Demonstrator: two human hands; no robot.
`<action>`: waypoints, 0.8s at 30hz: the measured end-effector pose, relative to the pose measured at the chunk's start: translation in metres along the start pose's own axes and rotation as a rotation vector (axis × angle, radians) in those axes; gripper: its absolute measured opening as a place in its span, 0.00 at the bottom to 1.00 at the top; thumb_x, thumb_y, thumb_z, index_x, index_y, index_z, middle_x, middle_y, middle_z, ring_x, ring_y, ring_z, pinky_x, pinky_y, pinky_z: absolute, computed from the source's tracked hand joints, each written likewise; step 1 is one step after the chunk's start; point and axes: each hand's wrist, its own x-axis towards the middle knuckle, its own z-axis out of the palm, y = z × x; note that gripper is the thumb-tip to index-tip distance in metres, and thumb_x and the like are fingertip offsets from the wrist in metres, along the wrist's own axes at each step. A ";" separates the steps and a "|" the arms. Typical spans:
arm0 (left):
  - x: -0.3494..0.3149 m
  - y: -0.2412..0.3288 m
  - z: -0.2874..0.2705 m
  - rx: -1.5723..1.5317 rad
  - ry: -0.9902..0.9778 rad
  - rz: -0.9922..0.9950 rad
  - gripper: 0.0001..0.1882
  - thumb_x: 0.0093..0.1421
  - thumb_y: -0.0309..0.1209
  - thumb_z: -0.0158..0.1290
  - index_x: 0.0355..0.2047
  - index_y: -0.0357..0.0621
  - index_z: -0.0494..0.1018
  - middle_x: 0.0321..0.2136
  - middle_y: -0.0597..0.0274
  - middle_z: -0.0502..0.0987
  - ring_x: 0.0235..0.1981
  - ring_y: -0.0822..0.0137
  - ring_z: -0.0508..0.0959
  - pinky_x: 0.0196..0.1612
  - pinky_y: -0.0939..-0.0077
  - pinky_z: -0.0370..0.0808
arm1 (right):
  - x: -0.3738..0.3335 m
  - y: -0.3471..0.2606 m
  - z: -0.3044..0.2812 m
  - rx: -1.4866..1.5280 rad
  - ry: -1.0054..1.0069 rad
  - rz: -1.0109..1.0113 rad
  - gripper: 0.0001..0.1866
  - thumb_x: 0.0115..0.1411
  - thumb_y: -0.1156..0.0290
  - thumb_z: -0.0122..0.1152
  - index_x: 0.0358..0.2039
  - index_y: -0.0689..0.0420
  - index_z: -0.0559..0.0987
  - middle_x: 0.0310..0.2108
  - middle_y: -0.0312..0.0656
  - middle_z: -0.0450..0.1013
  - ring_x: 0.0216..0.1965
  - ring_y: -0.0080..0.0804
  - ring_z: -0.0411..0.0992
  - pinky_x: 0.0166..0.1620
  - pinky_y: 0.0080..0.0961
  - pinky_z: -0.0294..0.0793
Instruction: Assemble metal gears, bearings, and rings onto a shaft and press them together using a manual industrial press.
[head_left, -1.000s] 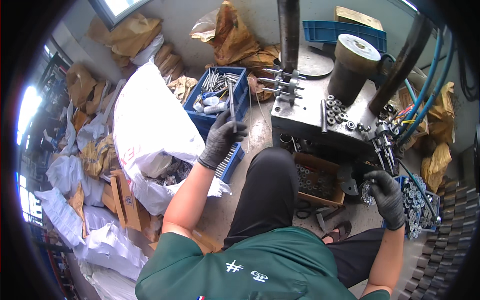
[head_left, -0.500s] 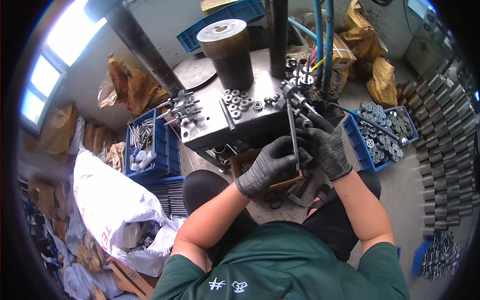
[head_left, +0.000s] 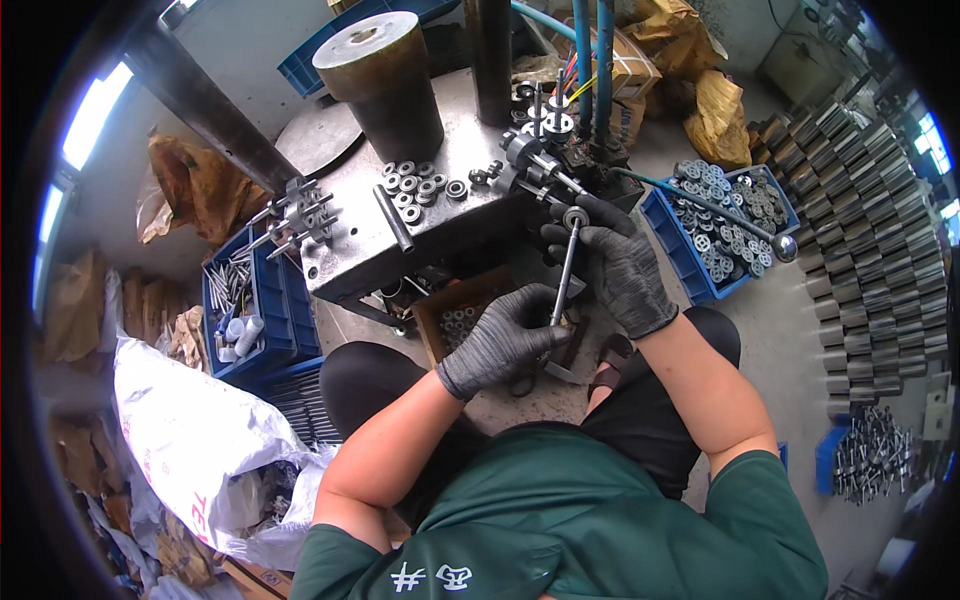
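Observation:
My left hand [head_left: 510,335], in a grey knit glove, is closed around the lower end of a slim steel shaft [head_left: 566,268] above my lap. The shaft stands at a slight tilt. At its upper end sits a small ring bearing [head_left: 575,216], which my gloved right hand [head_left: 628,272] grips between thumb and fingers. Whether the bearing is fully on the shaft or only against its tip, I cannot tell. Just beyond my right hand, a cluster of shafts with discs [head_left: 530,160] lies on the corner of the metal press table [head_left: 350,262].
Loose bearings [head_left: 410,188] and a short steel rod [head_left: 393,218] lie on the table near a thick cylinder [head_left: 385,90]. More shafts [head_left: 300,218] sit at its left. Blue crates flank me, one with disc parts [head_left: 715,285]. A wooden box [head_left: 432,325] stands below the table.
The bearing has come from beside the shaft to its upper end. My left hand now holds the shaft lower down. The whole view has shifted, with the table farther left.

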 end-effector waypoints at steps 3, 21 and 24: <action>0.000 -0.005 -0.002 0.001 0.011 0.014 0.22 0.60 0.34 0.65 0.52 0.39 0.75 0.42 0.65 0.78 0.44 0.75 0.76 0.50 0.75 0.76 | 0.001 0.002 -0.002 -0.105 -0.053 -0.057 0.23 0.62 0.80 0.53 0.59 0.62 0.72 0.58 0.52 0.72 0.56 0.44 0.75 0.58 0.42 0.77; -0.005 -0.018 -0.001 -0.007 0.021 0.013 0.21 0.64 0.30 0.60 0.56 0.38 0.72 0.45 0.62 0.78 0.47 0.71 0.76 0.53 0.74 0.75 | -0.015 -0.003 0.023 -0.223 0.053 0.101 0.18 0.67 0.60 0.62 0.50 0.61 0.79 0.33 0.41 0.79 0.35 0.26 0.79 0.41 0.26 0.81; -0.009 -0.017 0.002 -0.054 0.029 -0.006 0.21 0.64 0.31 0.60 0.55 0.37 0.73 0.45 0.62 0.78 0.47 0.72 0.75 0.53 0.74 0.74 | -0.013 0.002 0.021 -0.415 0.017 0.043 0.20 0.69 0.56 0.61 0.49 0.60 0.80 0.32 0.36 0.78 0.34 0.20 0.77 0.40 0.22 0.80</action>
